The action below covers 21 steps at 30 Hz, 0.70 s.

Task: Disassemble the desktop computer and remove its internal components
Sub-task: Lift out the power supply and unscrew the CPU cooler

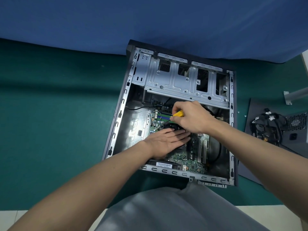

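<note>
An open desktop computer case (116, 117) lies on its side on the green table, its green motherboard (188, 157) exposed. My left hand (165, 140) lies flat with straight fingers on the black CPU cooler fan (171, 126), covering most of it. My right hand (193, 116) grips a yellow-handled screwdriver (178, 113), whose dark shaft slants down-left to a point at the fan's upper-left corner. A silver drive cage (183, 80) spans the far part of the case.
A removed power supply (293, 130) with a bundle of black cables (266, 127) rests on a dark side panel (250, 124) to the right. Two small screws (241, 114) lie between it and the case. A blue cloth (150, 22) hangs behind. My grey trousers fill the bottom.
</note>
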Tool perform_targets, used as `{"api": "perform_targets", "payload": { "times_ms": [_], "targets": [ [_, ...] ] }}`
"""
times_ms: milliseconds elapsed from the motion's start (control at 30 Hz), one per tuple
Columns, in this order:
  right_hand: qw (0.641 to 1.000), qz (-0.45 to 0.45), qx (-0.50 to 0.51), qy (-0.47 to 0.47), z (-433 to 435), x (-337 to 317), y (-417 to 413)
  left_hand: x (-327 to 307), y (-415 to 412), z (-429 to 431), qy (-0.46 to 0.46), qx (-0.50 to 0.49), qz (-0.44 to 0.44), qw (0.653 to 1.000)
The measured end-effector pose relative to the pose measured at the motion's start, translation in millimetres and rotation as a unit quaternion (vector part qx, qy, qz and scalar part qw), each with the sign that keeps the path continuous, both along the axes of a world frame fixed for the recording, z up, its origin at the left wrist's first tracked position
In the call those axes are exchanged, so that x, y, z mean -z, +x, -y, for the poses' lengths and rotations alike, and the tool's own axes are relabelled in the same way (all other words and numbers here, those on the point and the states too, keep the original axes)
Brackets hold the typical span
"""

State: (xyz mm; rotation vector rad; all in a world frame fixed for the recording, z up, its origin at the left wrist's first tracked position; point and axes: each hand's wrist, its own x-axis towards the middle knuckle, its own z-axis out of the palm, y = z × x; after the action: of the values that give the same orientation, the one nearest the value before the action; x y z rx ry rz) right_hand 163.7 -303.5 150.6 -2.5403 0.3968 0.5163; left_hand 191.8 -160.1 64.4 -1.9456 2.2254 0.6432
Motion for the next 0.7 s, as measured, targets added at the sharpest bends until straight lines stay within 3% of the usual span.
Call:
{"api": "perform_targets", "payload": {
  "times_ms": [300,467,700],
  "targets": [
    [0.992,-0.074,-0.044,-0.093,-16.3,-10.5,14.1,6.6,-0.1,2.0,0.0,0.003,0.007,1.0],
    [0.99,-0.104,-0.015,-0.09,-32.4,-21.5,29.9,8.3,-0.5,2.4,0.008,-0.003,0.012,1.0],
    [0.972,-0.176,-0.07,-0.141,-41.8,-29.3,45.6,5.3,-0.6,0.9,0.015,-0.025,-0.019,0.999]
  ]
}}
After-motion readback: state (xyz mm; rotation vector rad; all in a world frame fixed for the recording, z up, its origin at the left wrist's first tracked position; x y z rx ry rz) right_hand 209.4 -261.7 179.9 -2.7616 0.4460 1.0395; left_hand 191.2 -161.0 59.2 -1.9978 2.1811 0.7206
